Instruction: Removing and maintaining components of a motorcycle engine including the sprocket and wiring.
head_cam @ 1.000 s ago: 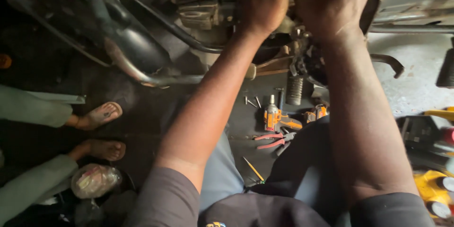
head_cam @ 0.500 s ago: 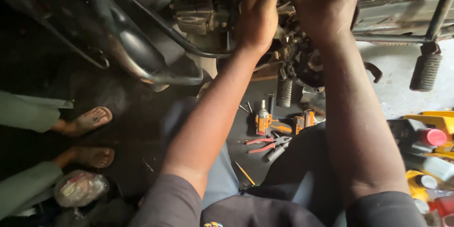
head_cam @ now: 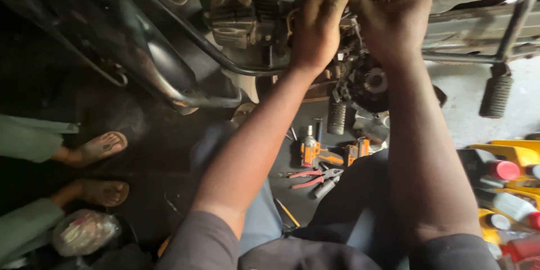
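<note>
Greasy metal fills the top of our view: a motorcycle engine [head_cam: 253, 5] with its dark frame tube [head_cam: 185, 34] sweeping down to the left. We have both arms stretched up into it. Our left hand [head_cam: 318, 22] lies curled against the engine's side, fingers bent over a part near the top edge; our right hand [head_cam: 394, 14] is just beside it, closed around something at the same spot. What exactly either hand grips we cannot tell, since the fingers hide it and the frame cuts it off. Below the right wrist sits a round, dark toothed part [head_cam: 368, 84]. A ribbed footpeg [head_cam: 496, 95] hangs at the right. On the floor between our knees lie red-handled pliers [head_cam: 309, 179] and an orange power tool [head_cam: 310, 151]. At the far left, another person's sandalled feet [head_cam: 98, 147] stand well apart from us.
</note>
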